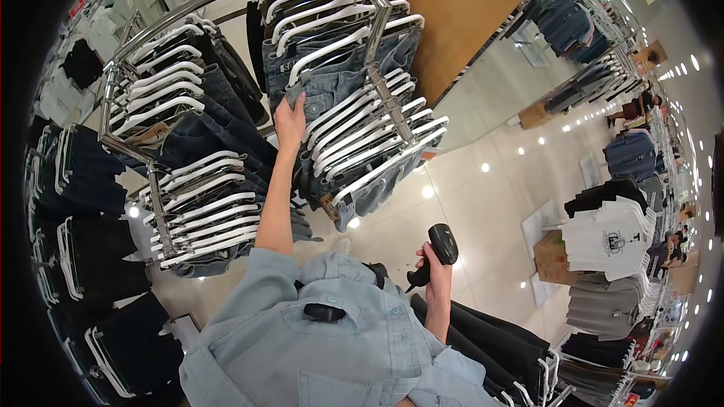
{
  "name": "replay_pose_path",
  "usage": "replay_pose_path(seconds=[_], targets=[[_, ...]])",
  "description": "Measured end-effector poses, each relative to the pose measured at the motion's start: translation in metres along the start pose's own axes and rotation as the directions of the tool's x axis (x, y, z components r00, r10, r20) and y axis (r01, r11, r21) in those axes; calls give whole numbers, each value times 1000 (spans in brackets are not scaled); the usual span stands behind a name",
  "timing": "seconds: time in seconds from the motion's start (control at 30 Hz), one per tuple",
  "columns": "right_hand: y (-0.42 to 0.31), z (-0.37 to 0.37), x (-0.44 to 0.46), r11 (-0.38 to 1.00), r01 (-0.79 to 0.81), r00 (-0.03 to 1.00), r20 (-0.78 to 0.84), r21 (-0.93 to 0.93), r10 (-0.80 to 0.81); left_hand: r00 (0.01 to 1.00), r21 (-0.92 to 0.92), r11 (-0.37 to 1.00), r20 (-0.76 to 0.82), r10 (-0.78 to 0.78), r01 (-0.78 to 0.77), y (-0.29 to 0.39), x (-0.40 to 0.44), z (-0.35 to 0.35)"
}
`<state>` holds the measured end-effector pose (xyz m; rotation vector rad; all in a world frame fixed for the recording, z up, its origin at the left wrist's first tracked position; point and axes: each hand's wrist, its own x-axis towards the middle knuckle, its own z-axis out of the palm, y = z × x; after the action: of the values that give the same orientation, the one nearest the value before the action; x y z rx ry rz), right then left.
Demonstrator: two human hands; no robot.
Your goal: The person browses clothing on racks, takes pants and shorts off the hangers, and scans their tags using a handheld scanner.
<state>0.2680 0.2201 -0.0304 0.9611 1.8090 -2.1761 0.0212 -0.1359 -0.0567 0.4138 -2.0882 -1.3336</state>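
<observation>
Several dark trousers (109, 260) hang at far left, beside a chrome rack (391, 105) of hung denim. On its right-hand row, the left hand (289, 122) pinches a small grey piece at some jeans (324, 94); whether tag or cloth, I cannot tell. The jeans hang from a white hanger, just beyond those fingertips. Well apart to the right, the right hand (437, 283) curls around the grip of a black scanner (443, 244). White shirts (603, 237) hang at far right.

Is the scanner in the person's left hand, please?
No, the right hand grips the scanner, while the left hand touches hanging denim clothes.
</observation>
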Motion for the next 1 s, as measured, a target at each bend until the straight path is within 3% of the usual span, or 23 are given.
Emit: replay_pose_path(seconds=[0.13, 0.2, 0.3, 0.5, 0.63, 0.87, 0.93, 1.0], targets=[[-2, 0, -2, 1000, -2, 1000, -9, -1, 2, 990, -206, 970, 76, -116, 130, -11, 13, 2], [-2, -1, -3, 1000, 4, 1000, -12, 2, -4, 906, -282, 865, 218, -364, 415, 0, 16, -2], [-2, -3, -4, 1000, 10, 1000, -22, 12, -10, 839, -323, 791, 366, -403, 520, -27, 25, -1], [0, -3, -4, 999, 6, 1000, -20, 33, -5, 771, -303, 741, 469, -431, 599, -6, 27, -13], [1, -2, -3, 999, -2, 1000, -17, 40, 3, 804, -304, 757, 371, -464, 578, -6, 17, -10], [3, -1, -2, 999, 11, 1000, -19, 50, -10, 880, -223, 884, 353, -319, 410, -18, -3, -7], [5, -2, -2, 999, 10, 1000, -19, 52, -9, 940, -255, 942, 315, -133, 219, -28, -9, -5], [9, -3, -2, 998, 13, 1000, -19, 59, -12, 941, -170, 970, 319, -112, 173, -38, -14, -9]])
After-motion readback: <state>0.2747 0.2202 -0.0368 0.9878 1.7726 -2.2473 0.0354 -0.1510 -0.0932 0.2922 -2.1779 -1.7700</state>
